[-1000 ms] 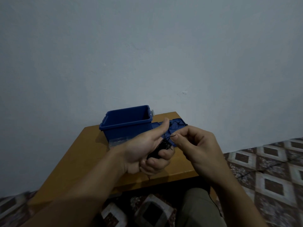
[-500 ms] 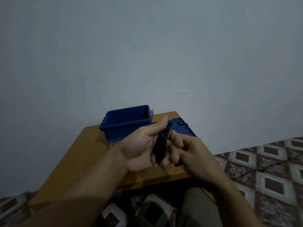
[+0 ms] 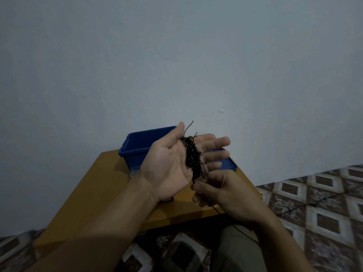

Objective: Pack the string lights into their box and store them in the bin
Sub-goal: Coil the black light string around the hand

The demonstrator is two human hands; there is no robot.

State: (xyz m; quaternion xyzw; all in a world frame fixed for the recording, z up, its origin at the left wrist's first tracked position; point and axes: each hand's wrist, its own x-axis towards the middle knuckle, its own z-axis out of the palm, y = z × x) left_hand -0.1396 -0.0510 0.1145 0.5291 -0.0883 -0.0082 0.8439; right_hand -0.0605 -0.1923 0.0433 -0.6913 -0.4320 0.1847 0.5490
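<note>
My left hand (image 3: 172, 163) is held palm up above the table, fingers spread. A coil of black string lights (image 3: 192, 156) is wrapped around those fingers. My right hand (image 3: 222, 191) sits just below it and pinches the loose black wire (image 3: 241, 232), which trails down over my leg. The blue bin (image 3: 135, 146) stands open on the table behind my left hand. Its blue lid (image 3: 227, 163) lies flat to the right, partly hidden by my fingers. No string-light box can be made out.
The small wooden table (image 3: 110, 185) stands against a pale wall. A clear plastic item (image 3: 134, 171) lies at the bin's base. More black wire (image 3: 306, 205) runs across the patterned tile floor at the right.
My left hand has opened from a fist to a flat palm and risen. My right hand has dropped from beside the coil to below it, pulling the wire down.
</note>
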